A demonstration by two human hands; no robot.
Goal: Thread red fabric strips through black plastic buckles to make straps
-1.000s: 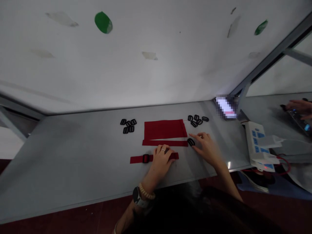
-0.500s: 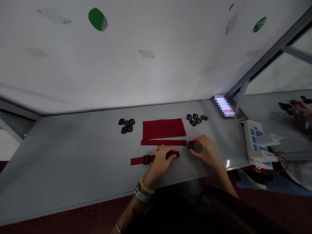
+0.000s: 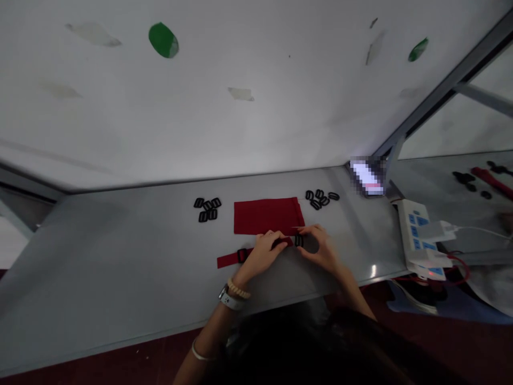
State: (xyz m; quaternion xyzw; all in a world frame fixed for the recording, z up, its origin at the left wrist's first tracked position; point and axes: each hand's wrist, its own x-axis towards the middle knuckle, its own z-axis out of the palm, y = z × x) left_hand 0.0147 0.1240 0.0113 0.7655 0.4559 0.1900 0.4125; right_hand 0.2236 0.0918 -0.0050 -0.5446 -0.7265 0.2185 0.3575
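Observation:
A narrow red strap [image 3: 227,260] runs under my left hand [image 3: 261,255], whose thumb and fingers pinch it close to its right end. Toward its left part, a black slide buckle [image 3: 242,255] is threaded on the strap. My right hand [image 3: 324,250] grips a second black slide buckle [image 3: 298,240] between thumb and forefinger, close beside the strap's right end. Whether the strap tip enters that buckle is too small to tell. Just beyond both hands lies a flat pile of red fabric strips [image 3: 266,215].
Several black buckles [image 3: 207,205] lie left of the red pile, and several black rings or buckles [image 3: 319,198] lie right of it. A lit phone [image 3: 366,176] leans at the back right. A white power strip [image 3: 420,235] with plugs stands at the table's right edge.
My right hand has moved left, bringing its buckle up to the strap end. My left hand has raised the strap's right end slightly toward the red pile.

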